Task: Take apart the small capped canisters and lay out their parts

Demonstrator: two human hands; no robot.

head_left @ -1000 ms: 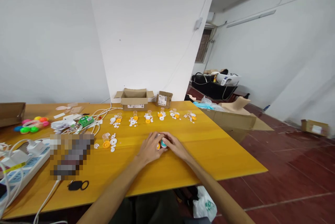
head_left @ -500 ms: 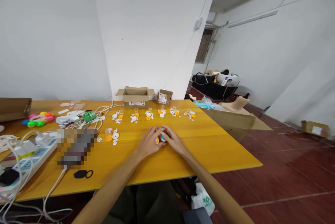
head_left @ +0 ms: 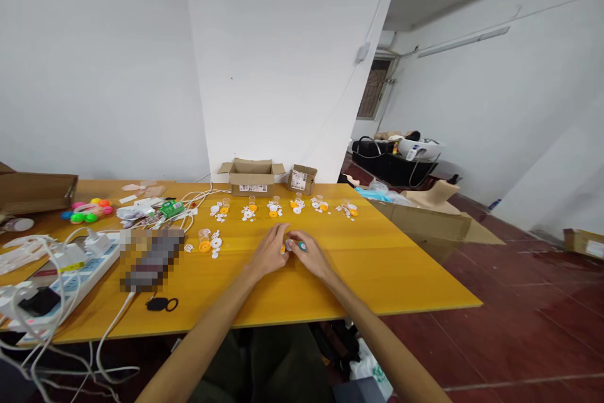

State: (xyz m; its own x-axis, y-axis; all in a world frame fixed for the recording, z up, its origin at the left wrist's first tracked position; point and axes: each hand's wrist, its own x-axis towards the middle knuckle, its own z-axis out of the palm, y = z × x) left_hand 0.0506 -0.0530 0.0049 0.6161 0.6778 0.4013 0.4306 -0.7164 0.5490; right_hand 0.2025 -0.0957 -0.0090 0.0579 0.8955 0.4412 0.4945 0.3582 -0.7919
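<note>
My left hand (head_left: 270,253) is closed over a small orange part (head_left: 283,249), mostly hidden by the fingers. Facing it, my right hand (head_left: 309,257) has its fingers closed around a small teal part (head_left: 302,245). Between the fingertips of both hands shows a small pale, see-through piece (head_left: 289,244); which part it belongs to I cannot tell. Both hands are just above the yellow table (head_left: 368,277). Left of them lies a group of loose parts: an orange wheel (head_left: 204,246), a white disc (head_left: 216,242) and a clear cup (head_left: 204,234).
Several similar groups of orange, white and clear parts line the back, before an open cardboard box (head_left: 252,188) and a smaller carton (head_left: 302,179). At left are a blurred-out dark device (head_left: 153,261), a power strip (head_left: 75,293) with cables, and a black ring-shaped item (head_left: 162,304).
The head view has shifted slightly, moving the scene right and a little down. Between my hands, the teal part now shows farther right of the orange one, with the pale piece between them.
</note>
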